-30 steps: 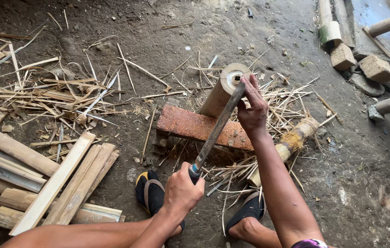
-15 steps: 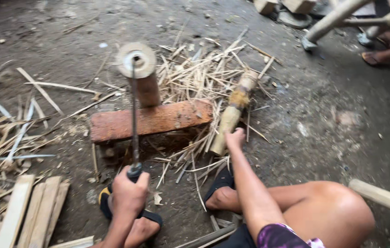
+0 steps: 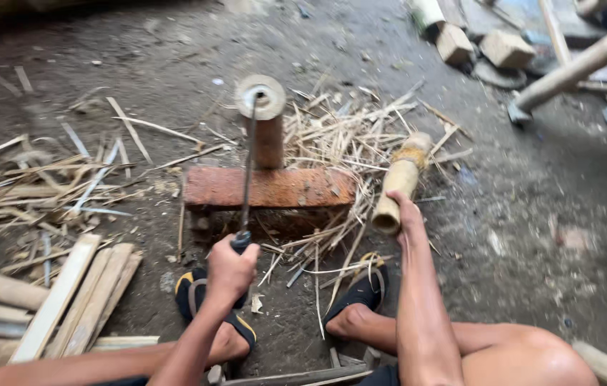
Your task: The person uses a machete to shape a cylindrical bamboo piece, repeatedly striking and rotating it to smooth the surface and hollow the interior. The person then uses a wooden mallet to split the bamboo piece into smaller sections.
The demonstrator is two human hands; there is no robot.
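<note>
Two hands at work here, well apart from each other. The left hand is wrapped tight around the dark handle of a long knife, and the blade runs away from the person so its far end sits on the top rim of an upright bamboo section. That bamboo section stands on end on a reddish block lying flat on the dirt floor. The right hand reaches out to a second bamboo piece lying on the floor just off the block's right end; the fingers touch its near cut end, though whether they close on it cannot be told. Thin splinters are heaped behind the block. Flat split slats lie at the left, near the sandalled left foot.
</note>
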